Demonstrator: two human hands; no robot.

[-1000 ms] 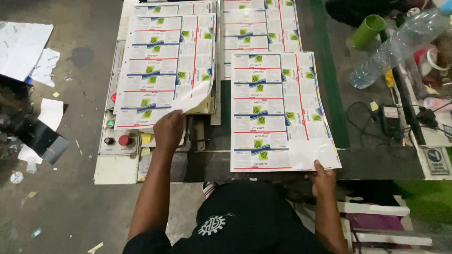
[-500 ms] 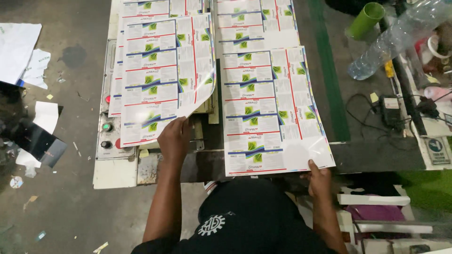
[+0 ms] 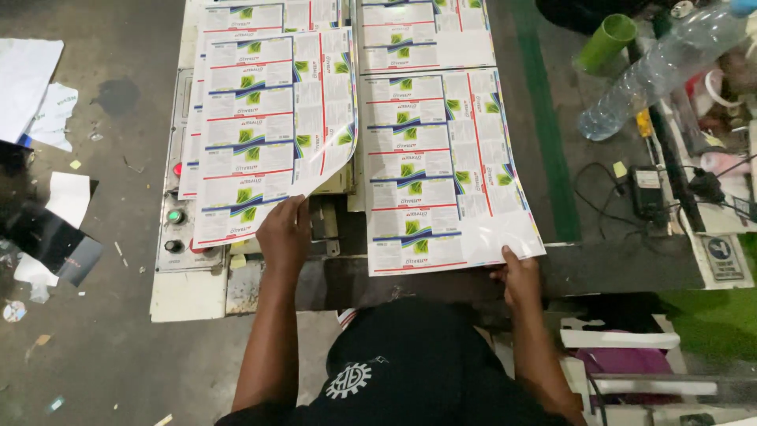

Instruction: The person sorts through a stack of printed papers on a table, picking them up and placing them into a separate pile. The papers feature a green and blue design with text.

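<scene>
My left hand [image 3: 285, 233] grips the near edge of a glossy printed label sheet [image 3: 272, 126], white with green, blue and red rows, curling up over the left stack [image 3: 236, 17]. My right hand [image 3: 516, 278] pinches the near right corner of a second printed sheet [image 3: 441, 166], which lies flat across the dark machine bed [image 3: 552, 272] in front of me. A further printed sheet [image 3: 422, 35] lies beyond it. My dark shirt fills the bottom middle.
A control panel with red and green buttons [image 3: 175, 216] sits left of my left hand. A clear plastic bottle [image 3: 654, 71], green cup [image 3: 605, 41], charger and cables [image 3: 650, 189] crowd the right. Scrap paper [image 3: 31, 87] litters the floor at left.
Both sheets slid toward me and slightly left. My right hand moved left with its sheet; my left hand kept hold of the curling left sheet, which lifted off the stack.
</scene>
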